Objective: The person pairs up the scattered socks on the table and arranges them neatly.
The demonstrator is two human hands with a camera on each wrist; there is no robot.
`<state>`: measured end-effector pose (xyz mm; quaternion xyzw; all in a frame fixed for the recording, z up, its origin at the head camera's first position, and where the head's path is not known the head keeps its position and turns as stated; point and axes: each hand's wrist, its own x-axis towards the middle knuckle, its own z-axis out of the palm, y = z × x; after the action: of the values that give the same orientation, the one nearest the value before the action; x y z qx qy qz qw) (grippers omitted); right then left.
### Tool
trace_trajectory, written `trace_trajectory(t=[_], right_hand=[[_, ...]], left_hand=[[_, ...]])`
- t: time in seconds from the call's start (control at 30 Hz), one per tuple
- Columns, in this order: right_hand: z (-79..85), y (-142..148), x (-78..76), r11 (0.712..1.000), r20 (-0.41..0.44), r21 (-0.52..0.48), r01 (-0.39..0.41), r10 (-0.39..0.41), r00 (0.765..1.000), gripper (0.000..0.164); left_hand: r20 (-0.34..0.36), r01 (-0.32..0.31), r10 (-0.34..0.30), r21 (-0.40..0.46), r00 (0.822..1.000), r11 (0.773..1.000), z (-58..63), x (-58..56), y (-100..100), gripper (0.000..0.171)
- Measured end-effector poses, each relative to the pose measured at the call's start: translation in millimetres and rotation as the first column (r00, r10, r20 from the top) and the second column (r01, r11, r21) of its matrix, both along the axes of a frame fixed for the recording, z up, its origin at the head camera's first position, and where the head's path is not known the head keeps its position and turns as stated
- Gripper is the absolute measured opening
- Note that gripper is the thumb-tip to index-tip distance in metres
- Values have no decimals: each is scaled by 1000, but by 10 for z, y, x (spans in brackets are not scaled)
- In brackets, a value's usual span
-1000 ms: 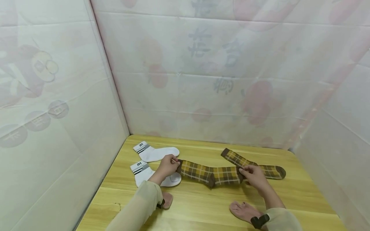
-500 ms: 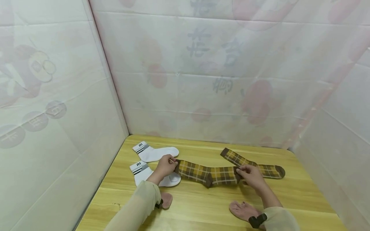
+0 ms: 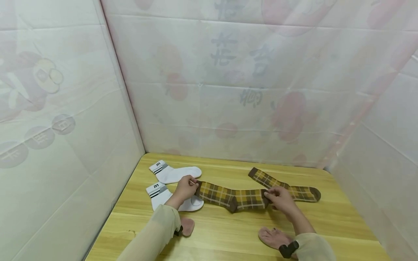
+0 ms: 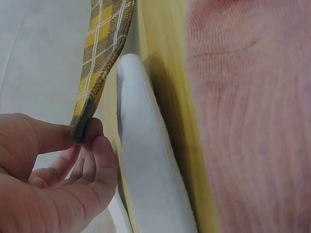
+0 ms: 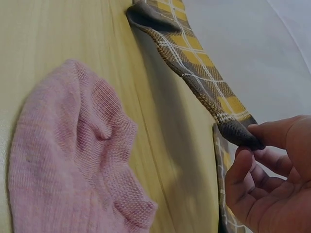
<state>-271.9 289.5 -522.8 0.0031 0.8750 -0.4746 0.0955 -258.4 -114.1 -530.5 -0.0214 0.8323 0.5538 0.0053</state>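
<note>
A yellow-and-brown plaid sock (image 3: 217, 194) is stretched sideways just above the table, its brown heel sagging in the middle. My left hand (image 3: 185, 189) pinches its dark left end between thumb and fingertips, as the left wrist view also shows. At the other end, my right hand (image 3: 281, 199) pinches the dark tip; in the right wrist view thumb and finger meet on the sock (image 5: 209, 73). A matching plaid sock (image 3: 302, 193) lies bent on the table behind my right hand. Beneath my left hand is a white sock (image 3: 160, 195), partly covered by it.
Another white sock (image 3: 177, 174) lies farther back on the wooden table (image 3: 228, 239). Pink socks lie nearer me, one (image 3: 187, 227) by the left sleeve and one (image 3: 274, 237) by the right, both partly hidden. Fabric walls (image 3: 202, 108) enclose the back and sides.
Both hands and the stretched plaid sock have shifted slightly left in the head view. The grips look the same, and the other socks stay in place.
</note>
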Motion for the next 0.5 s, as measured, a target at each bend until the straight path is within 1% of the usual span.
trace_trajectory(t=[0.3, 0.5], right_hand=[[-22, -47, 1, 1000, 2, 22, -10, 10, 1000, 27], [-56, -62, 7, 999, 17, 34, -8, 8, 1000, 26]], left_hand=[[0, -25, 25, -31, 1000, 999, -41, -11, -17, 5], [-3, -25, 25, -34, 1000, 999, -53, -3, -28, 3]])
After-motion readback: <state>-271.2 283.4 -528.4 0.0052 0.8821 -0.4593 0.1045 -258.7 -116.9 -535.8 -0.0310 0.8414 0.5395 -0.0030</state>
